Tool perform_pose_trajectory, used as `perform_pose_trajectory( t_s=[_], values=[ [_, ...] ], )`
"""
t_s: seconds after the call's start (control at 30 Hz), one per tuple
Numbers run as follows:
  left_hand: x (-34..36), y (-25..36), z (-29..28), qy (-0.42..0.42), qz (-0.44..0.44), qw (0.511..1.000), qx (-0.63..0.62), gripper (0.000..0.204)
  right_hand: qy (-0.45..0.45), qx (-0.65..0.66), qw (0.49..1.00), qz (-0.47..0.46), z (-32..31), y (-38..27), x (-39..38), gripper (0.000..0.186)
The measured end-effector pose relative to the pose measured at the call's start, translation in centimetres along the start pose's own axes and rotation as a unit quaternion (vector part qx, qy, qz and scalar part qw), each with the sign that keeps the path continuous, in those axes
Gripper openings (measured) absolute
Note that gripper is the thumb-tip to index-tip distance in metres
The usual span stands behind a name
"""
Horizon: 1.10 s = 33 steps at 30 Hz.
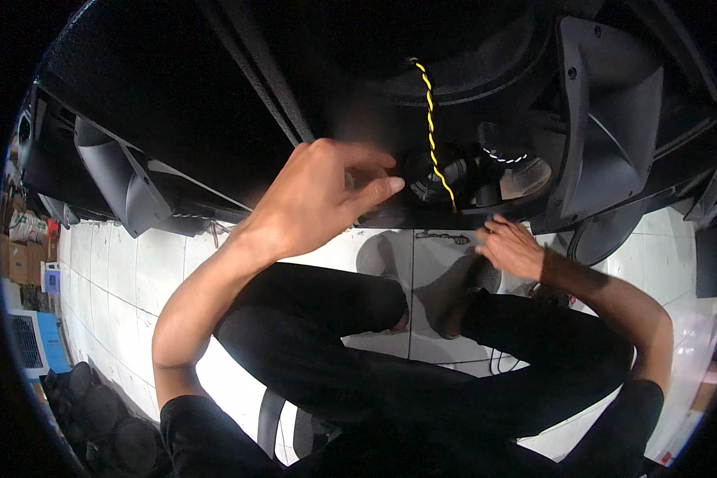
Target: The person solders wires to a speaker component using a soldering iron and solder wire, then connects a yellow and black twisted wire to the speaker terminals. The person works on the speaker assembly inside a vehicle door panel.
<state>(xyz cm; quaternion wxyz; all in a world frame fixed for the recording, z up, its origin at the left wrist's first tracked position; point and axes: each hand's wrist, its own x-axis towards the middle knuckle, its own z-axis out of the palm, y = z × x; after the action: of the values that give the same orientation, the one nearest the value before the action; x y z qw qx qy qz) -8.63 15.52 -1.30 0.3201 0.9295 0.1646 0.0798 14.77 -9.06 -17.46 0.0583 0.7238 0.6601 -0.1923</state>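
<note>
A yellow-and-black twisted wire [431, 123] hangs from inside a large black speaker cabinet [167, 72] and ends near its lower edge. My left hand [315, 199] is raised to the left of this wire, thumb and fingers apart, with nothing visible between them. Behind the wire sits a round black part [446, 177], dim in the shadow. Right of the wire's lower end is my right hand [511, 247], its fingers curled together just below the cabinet edge. Whatever those fingers pinch, if anything, is too small and blurred to make out.
A grey horn flare [609, 119] is on the cabinet's right, and another grey horn [119, 175] shows at the left. A black-and-white twisted wire [505, 157] lies inside. My legs [319, 307] are bent below, above white floor tiles [119, 271]. Black round items [103, 414] are piled lower left.
</note>
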Motion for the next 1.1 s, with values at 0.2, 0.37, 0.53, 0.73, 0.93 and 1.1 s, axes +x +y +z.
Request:
perform_pose_trajectory(
  t_s=[0.2, 0.37, 0.53, 0.73, 0.93, 1.1],
  values=[
    [-0.6, 0.8, -0.6, 0.006, 0.022, 0.999, -0.023, 0.028, -0.011, -0.152, 0.988, 0.035, 6.0, 4.6, 11.3, 0.03],
    [-0.4, 0.0, -0.3, 0.007, 0.079, 0.997, -0.003, 0.026, 0.164, -0.131, 0.977, 0.046, 17.2, 8.1, 17.1, 0.026],
    [0.0, -0.7, -0.1, -0.017, 0.06, 0.998, -0.025, 0.025, 0.183, -0.179, 0.966, 0.029, 17.3, 6.8, 20.2, 0.039],
    [-0.3, -0.7, -0.7, -0.059, 0.043, 0.997, -0.028, 0.023, 0.237, -0.056, 0.969, -0.024, 9.4, 8.8, 17.9, 0.031],
    [-0.2, -0.8, -0.7, -0.058, 0.094, 0.994, 0.004, 0.023, 0.238, -0.177, 0.955, -0.026, 3.9, 5.0, 11.5, 0.024],
    [-1.4, -1.3, -1.0, -0.053, 0.074, 0.993, 0.069, 0.026, 0.21, -0.137, 0.967, -0.039, -4.2, -4.3, 3.4, 0.012]
  ],
)
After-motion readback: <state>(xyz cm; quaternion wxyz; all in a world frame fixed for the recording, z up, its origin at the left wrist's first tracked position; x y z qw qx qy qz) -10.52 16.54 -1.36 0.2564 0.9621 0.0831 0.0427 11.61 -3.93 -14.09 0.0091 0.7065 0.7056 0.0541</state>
